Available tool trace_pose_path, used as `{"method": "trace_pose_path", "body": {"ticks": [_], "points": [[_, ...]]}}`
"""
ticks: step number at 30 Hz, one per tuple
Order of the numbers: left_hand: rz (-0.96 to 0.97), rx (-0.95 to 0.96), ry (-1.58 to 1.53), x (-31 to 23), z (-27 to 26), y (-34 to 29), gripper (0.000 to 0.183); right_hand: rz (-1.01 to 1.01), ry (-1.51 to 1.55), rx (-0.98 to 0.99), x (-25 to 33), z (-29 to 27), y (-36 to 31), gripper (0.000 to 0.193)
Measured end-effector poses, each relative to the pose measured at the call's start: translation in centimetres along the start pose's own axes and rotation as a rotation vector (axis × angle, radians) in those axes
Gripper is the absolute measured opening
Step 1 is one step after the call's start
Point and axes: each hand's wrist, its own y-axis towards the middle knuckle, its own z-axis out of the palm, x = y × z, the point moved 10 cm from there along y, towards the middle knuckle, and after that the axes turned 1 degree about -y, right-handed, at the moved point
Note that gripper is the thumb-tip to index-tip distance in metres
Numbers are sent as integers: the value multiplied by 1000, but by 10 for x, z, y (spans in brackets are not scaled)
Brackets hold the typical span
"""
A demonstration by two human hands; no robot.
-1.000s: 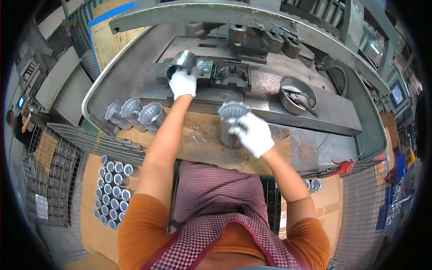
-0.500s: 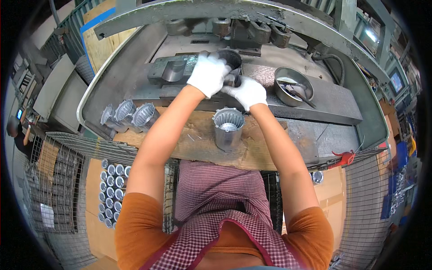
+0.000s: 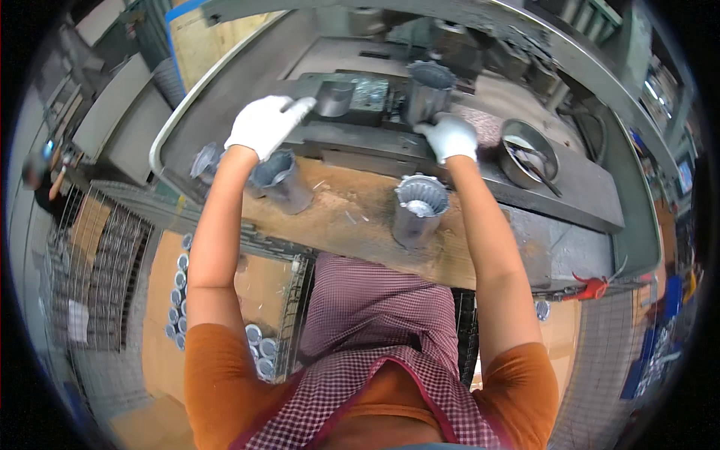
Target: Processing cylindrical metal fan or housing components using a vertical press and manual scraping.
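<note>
One cup (image 3: 430,94) is at the fixture (image 3: 369,96), my right fingers (image 3: 430,130) by its base, grip unclear, my left fingers (image 3: 301,109) loosely parted, empty, another cup (image 3: 417,216) unplaced near the worktop's (image 3: 352,196) front edge.

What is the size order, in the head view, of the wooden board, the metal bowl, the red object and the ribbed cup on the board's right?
1. Wooden board
2. Metal bowl and ribbed cup: look alike, too close to rank
3. Red object

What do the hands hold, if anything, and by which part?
Left hand: nothing. Right hand: at the bottom of the far metal cup; grip cannot be told.
</note>
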Motion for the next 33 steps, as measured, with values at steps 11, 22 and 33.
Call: {"method": "trace_pose_path", "body": {"ticks": [11, 22, 33], "points": [[21, 99, -45, 64, 96, -45, 56, -89, 144, -384, -31, -49, -70, 45], [-211, -204, -1489, 27, 91, 51, 36, 470, 97, -536, -291, -93, -283, 31], [-138, -164, -61, -6, 111, 74, 57, 634, 219, -569, -345, -61, -303, 35]]}}
